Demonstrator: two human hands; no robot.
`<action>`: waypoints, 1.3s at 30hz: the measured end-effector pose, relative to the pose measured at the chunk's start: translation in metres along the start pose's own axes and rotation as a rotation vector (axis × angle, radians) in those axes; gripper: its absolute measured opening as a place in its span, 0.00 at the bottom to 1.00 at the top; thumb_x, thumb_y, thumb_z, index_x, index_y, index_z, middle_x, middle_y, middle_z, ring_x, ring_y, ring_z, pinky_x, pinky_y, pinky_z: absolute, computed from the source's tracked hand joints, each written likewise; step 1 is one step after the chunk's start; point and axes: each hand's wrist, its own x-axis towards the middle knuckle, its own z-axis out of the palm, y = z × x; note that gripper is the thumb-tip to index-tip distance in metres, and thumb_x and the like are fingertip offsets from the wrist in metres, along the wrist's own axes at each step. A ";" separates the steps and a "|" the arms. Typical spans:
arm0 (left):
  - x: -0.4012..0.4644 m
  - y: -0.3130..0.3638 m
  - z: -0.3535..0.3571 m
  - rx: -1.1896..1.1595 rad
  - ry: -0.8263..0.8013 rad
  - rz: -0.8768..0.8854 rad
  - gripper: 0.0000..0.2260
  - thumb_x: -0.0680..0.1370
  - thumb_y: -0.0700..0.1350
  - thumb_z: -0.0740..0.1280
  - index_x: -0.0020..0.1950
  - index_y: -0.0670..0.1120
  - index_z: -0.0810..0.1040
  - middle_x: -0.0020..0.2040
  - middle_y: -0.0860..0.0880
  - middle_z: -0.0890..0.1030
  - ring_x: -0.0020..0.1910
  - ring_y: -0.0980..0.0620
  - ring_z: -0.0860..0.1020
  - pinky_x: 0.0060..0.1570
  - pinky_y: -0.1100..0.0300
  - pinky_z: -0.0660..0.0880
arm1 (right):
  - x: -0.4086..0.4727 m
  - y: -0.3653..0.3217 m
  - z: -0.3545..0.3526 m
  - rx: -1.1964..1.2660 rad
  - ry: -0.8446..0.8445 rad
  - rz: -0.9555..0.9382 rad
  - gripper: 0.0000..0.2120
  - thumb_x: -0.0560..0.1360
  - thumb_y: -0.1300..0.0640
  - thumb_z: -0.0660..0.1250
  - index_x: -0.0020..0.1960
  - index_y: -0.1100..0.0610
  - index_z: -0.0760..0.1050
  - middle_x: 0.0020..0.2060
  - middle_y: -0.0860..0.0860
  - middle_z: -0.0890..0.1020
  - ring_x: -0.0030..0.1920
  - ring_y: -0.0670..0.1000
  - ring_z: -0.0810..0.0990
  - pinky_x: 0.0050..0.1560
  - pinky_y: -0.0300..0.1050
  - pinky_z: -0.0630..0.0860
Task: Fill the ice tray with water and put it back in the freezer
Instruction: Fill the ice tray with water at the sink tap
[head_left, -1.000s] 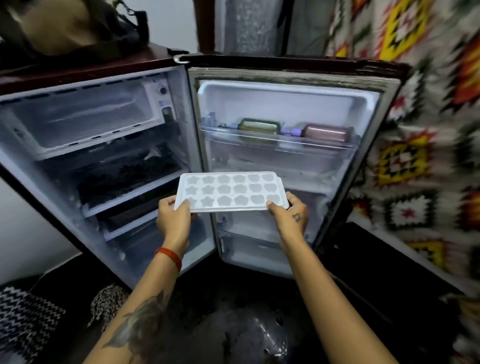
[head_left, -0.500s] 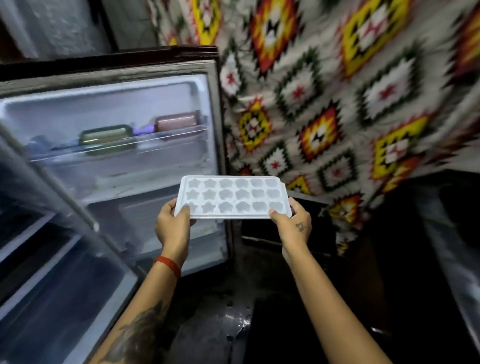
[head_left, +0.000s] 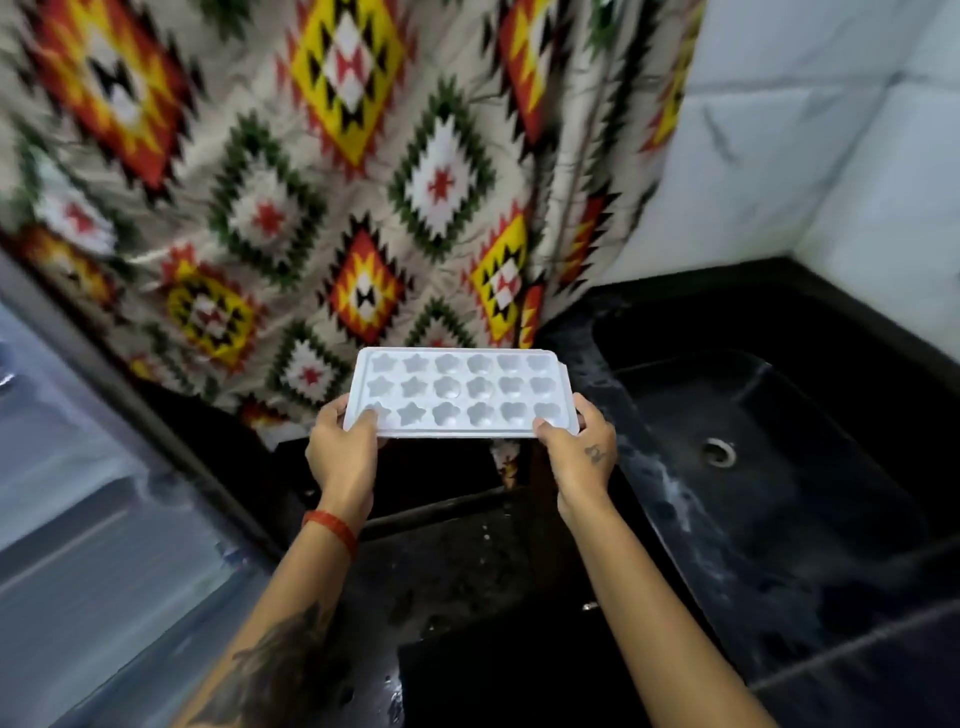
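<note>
Currently the ice tray (head_left: 460, 394) sits mid-frame, held level in the air by both hands, long side across the view. White plastic, three rows of six moulds (stars toward 9 o'clock, rounder flower shapes toward 3 o'clock). Whether the cells hold water: cannot tell.

Left hand (head_left: 340, 451) grips the tray's near corner at 9 o'clock: thumb on top by the first star cell, fingers curled under the rim. Red thread band (head_left: 331, 529) on that wrist, dark tattoo further down the forearm.

Right hand (head_left: 581, 457) grips the near corner at 3 o'clock the same way, thumb on the top edge, fingers wrapped underneath (small tattoo on the back of the hand).

Black sink (head_left: 769, 467) lies at 3 o'clock of the tray, set into a dark tabletop (head_left: 857, 670); metal drain (head_left: 719, 451) visible in the basin, rim looks wet. Tray is near the sink's edge but not over the basin.

Patterned curtain (head_left: 322, 197) hangs at 12 o'clock behind the tray, diamond motifs in red, yellow, green. White tiled wall (head_left: 831, 156) at 1–2 o'clock. Grey blurred fridge door (head_left: 88, 493) at 8–9 o'clock.
</note>
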 end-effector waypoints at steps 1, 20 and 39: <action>0.001 0.002 0.012 0.004 -0.032 0.007 0.12 0.75 0.44 0.66 0.58 0.46 0.76 0.54 0.46 0.80 0.51 0.45 0.80 0.55 0.45 0.78 | 0.006 0.000 -0.008 0.012 0.028 0.002 0.22 0.69 0.59 0.71 0.62 0.54 0.75 0.58 0.54 0.75 0.52 0.52 0.77 0.57 0.51 0.76; -0.001 0.048 0.240 0.184 -0.675 0.168 0.12 0.77 0.43 0.66 0.60 0.42 0.72 0.53 0.48 0.76 0.47 0.49 0.74 0.45 0.57 0.69 | 0.071 0.007 -0.111 0.154 0.714 0.161 0.27 0.71 0.59 0.71 0.68 0.55 0.70 0.62 0.52 0.72 0.55 0.50 0.75 0.54 0.43 0.74; -0.085 0.061 0.370 0.104 -1.017 -0.095 0.15 0.83 0.46 0.56 0.64 0.38 0.73 0.56 0.43 0.78 0.49 0.46 0.78 0.40 0.55 0.76 | 0.118 0.026 -0.225 0.193 0.843 0.169 0.26 0.67 0.55 0.70 0.65 0.51 0.73 0.58 0.53 0.76 0.51 0.50 0.80 0.52 0.49 0.79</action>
